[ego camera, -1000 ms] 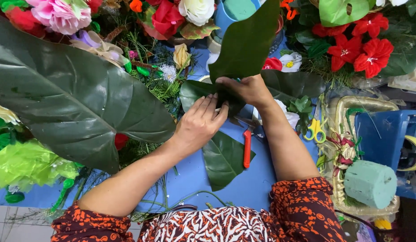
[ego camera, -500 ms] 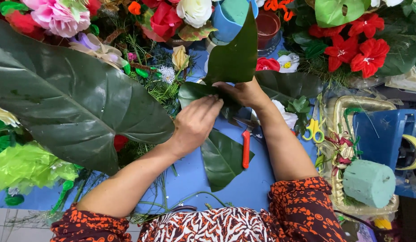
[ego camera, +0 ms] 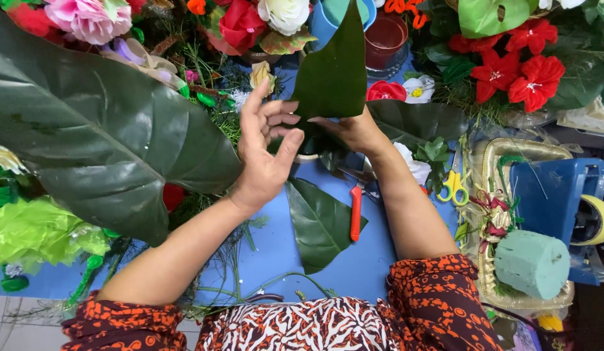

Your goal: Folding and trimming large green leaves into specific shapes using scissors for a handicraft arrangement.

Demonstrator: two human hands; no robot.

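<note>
My right hand (ego camera: 355, 130) grips the base of a dark green pointed leaf (ego camera: 334, 65) that stands upright above the blue table (ego camera: 373, 266). My left hand (ego camera: 266, 153) hovers just left of the leaf's base, palm turned toward it and fingers spread, holding nothing. Under both hands lie more dark leaves, and one cut leaf (ego camera: 321, 224) rests flat on the table below them. An orange-handled knife (ego camera: 356, 213) lies beside that leaf, close to my right forearm.
A huge dark leaf (ego camera: 100, 130) covers the left side. Artificial flowers, pink (ego camera: 87, 19), red (ego camera: 520, 71) and white (ego camera: 285, 13), crowd the back. Yellow scissors (ego camera: 453, 185), a gold tray (ego camera: 487, 169) with a green foam cylinder (ego camera: 533, 263), a blue box (ego camera: 552, 188) and a tape roll (ego camera: 598, 221) sit right.
My left hand has lifted off the leaves and opened, fingers now spread. The upright leaf held by my right hand has swung more vertical.
</note>
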